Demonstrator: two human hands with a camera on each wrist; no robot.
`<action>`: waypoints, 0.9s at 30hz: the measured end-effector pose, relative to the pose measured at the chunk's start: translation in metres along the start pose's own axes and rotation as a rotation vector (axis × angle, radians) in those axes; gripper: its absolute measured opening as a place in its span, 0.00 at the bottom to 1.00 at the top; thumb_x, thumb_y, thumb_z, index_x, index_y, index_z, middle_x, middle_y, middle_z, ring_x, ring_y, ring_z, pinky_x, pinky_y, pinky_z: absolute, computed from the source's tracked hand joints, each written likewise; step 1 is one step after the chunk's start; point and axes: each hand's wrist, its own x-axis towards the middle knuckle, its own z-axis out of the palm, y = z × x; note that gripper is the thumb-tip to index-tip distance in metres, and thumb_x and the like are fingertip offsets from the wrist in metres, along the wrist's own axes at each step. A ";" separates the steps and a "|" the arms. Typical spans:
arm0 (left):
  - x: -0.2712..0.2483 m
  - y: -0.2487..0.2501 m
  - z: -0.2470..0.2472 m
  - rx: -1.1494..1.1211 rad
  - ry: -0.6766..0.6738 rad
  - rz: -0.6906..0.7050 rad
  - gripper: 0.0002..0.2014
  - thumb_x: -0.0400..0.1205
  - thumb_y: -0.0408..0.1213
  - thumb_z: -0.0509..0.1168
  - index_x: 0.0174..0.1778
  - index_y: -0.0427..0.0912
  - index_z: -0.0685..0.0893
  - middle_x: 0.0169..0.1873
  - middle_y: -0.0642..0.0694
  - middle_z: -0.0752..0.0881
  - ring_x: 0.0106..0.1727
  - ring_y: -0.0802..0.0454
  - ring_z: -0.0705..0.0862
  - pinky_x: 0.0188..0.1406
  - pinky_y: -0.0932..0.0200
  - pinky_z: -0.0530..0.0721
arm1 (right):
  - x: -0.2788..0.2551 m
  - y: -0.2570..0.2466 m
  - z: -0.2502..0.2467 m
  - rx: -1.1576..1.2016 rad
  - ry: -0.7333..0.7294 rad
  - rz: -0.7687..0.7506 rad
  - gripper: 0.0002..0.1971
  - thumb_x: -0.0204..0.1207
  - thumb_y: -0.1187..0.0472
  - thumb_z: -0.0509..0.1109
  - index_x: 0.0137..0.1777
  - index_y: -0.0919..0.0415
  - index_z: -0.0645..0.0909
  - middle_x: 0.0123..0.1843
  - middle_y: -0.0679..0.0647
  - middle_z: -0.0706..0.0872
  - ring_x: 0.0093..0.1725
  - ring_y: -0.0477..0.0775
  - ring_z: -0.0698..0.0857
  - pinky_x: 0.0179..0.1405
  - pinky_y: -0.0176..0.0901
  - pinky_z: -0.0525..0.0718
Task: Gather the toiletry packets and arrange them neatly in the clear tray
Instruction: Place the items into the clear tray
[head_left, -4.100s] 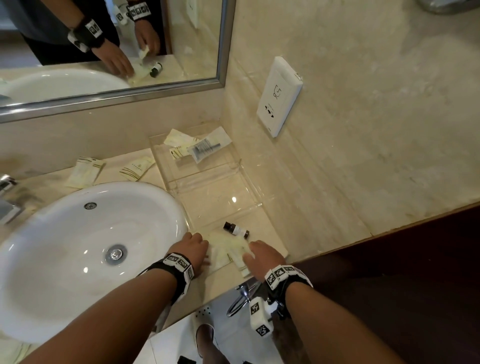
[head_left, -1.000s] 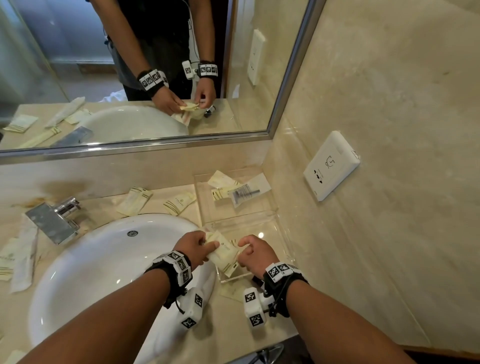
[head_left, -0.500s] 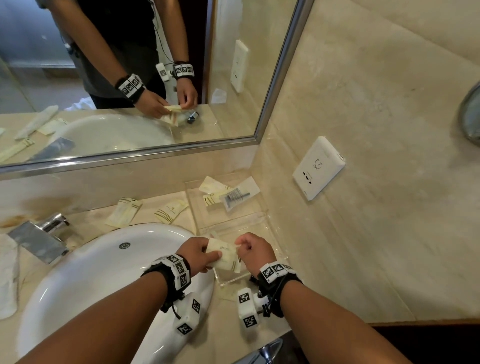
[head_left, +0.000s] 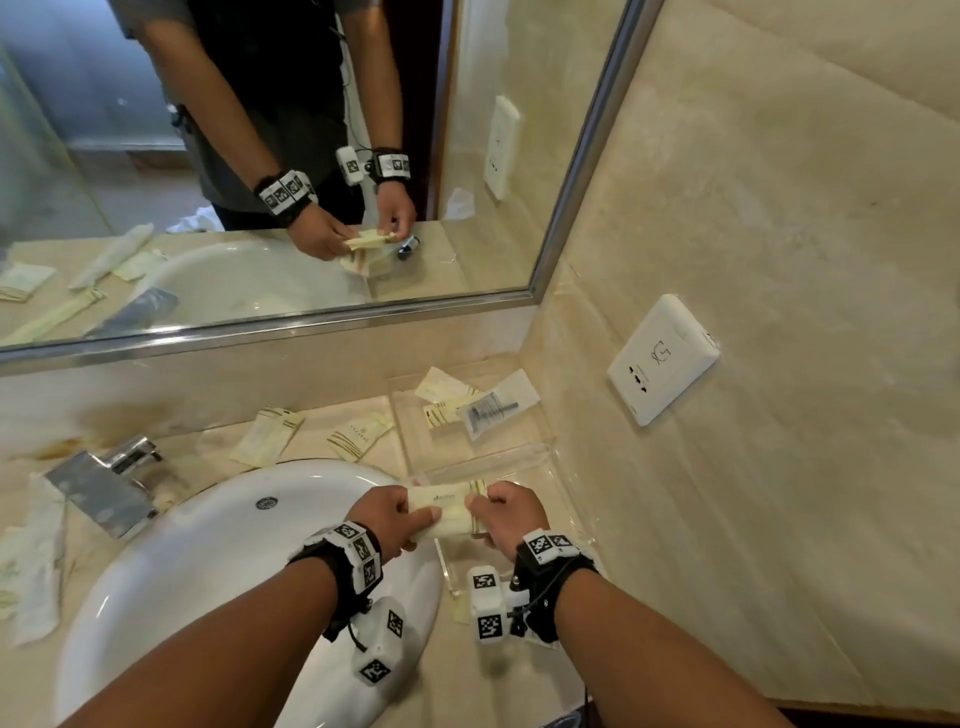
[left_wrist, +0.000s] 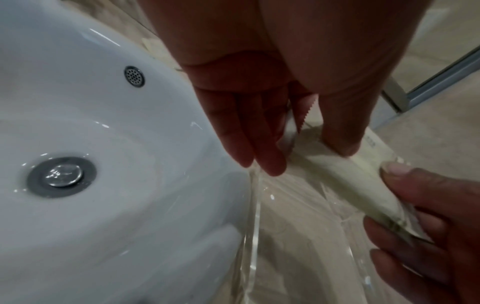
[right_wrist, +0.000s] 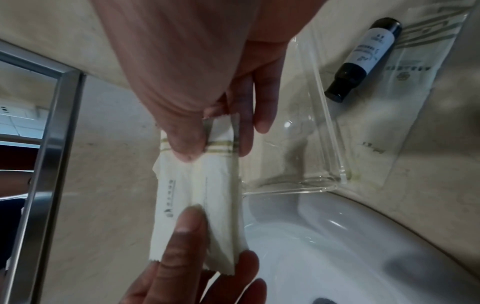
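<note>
Both hands hold a small stack of cream toiletry packets (head_left: 451, 513) above the near end of the clear tray (head_left: 553, 486). My left hand (head_left: 397, 514) pinches the stack's left end, thumb on top. The packets' striped right end sits in the pinch of my right hand (head_left: 501, 512). In the right wrist view the packets (right_wrist: 207, 191) hang between both thumbs. The left wrist view shows the same stack (left_wrist: 345, 174) edge-on. Three packets (head_left: 467, 402) lie at the tray's far end. Two more packets (head_left: 311, 434) rest on the counter behind the sink.
A white sink (head_left: 208, 571) lies left of the tray, with a chrome tap (head_left: 104, 483) at its back left. Several packets (head_left: 31, 571) lie at the far left. A small dark bottle (right_wrist: 363, 59) and a packet lie on the counter beside the tray. A wall socket (head_left: 662, 358) is to the right.
The hands picked the packets up from the counter near the bottle and raised them over the tray's near end. In the last second the stack was squared up between both hands.
</note>
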 end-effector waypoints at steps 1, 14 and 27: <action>0.000 -0.001 0.000 0.015 0.009 -0.014 0.20 0.74 0.53 0.75 0.38 0.38 0.80 0.32 0.40 0.92 0.32 0.47 0.91 0.37 0.49 0.90 | 0.001 -0.002 -0.001 0.018 -0.023 0.004 0.14 0.70 0.43 0.76 0.43 0.54 0.84 0.40 0.57 0.90 0.41 0.61 0.92 0.41 0.58 0.92; 0.019 -0.013 -0.006 0.088 0.069 0.008 0.07 0.79 0.39 0.65 0.36 0.42 0.82 0.32 0.47 0.89 0.31 0.56 0.88 0.37 0.54 0.87 | 0.044 0.038 -0.031 -0.104 -0.039 0.231 0.25 0.68 0.63 0.69 0.68 0.54 0.82 0.52 0.57 0.91 0.46 0.57 0.92 0.43 0.49 0.92; 0.035 -0.001 0.007 0.079 0.083 0.073 0.42 0.77 0.37 0.74 0.82 0.61 0.59 0.30 0.50 0.82 0.30 0.58 0.81 0.35 0.67 0.77 | 0.087 0.036 0.009 -0.143 -0.139 0.180 0.29 0.70 0.61 0.68 0.74 0.54 0.79 0.58 0.56 0.91 0.56 0.58 0.90 0.59 0.53 0.89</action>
